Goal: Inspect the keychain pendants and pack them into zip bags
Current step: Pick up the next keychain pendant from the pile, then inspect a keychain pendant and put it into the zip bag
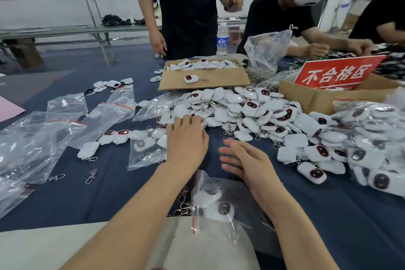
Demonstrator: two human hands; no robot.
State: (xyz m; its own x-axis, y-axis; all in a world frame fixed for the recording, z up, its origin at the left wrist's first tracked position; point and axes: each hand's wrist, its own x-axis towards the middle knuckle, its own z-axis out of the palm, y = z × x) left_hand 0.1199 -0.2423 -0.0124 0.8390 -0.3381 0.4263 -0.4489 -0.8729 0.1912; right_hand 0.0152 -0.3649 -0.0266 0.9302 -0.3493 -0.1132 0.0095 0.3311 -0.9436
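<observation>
Though countless in the pile, two pendants in one bag.

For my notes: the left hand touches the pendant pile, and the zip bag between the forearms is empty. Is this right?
Not empty: in the head view the zip bag between the forearms holds two keychain pendants. The left hand touches the pendant pile.
</observation>
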